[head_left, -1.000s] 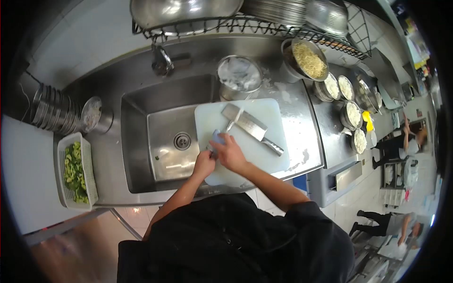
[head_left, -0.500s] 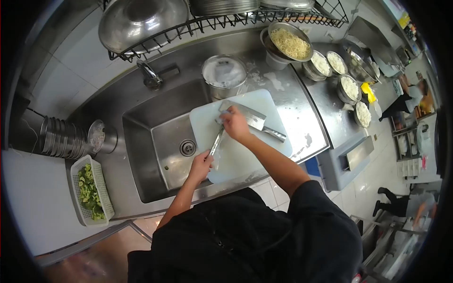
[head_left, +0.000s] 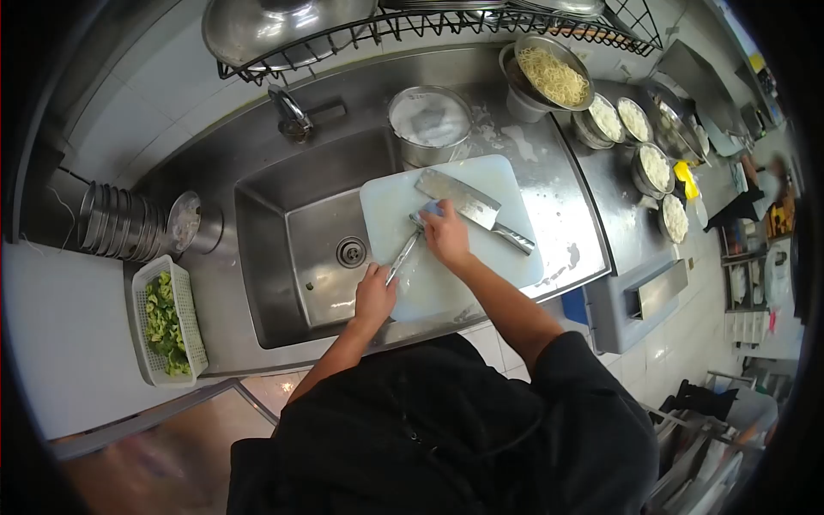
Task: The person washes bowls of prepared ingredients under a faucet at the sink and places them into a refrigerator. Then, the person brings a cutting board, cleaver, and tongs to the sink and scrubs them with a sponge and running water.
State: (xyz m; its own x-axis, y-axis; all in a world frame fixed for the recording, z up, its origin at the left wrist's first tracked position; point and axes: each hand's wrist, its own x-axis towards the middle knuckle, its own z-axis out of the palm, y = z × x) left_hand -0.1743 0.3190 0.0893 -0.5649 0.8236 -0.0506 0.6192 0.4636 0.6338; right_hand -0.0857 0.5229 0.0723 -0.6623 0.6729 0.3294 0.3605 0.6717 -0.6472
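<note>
My left hand (head_left: pixel 375 296) is closed round the near end of a slim metal-handled utensil (head_left: pixel 403 257); its far end is covered, so I cannot tell its kind. My right hand (head_left: pixel 446 233) is closed on a bluish sponge (head_left: pixel 426 211), pressed against that far end. Both hands are over a white cutting board (head_left: pixel 506 270), which lies partly across the sink. A cleaver (head_left: pixel 461 197) rests flat on the board just beyond my right hand, its metal handle pointing right.
The steel sink (head_left: pixel 322 296) has a tap (head_left: pixel 292 118) behind it. A foamy pot (head_left: pixel 429 120) stands beyond the board. Broccoli fills a basket (head_left: pixel 196 339) at left. Noodles in a colander (head_left: pixel 554 77) and several bowls of white food (head_left: pixel 654 167) sit right. A co-worker (head_left: pixel 747 408) is at far right.
My view has shifted slightly. My right hand has moved off the cleaver's blade toward me, with the sponge now showing at the utensil's far end. My left hand keeps its hold.
</note>
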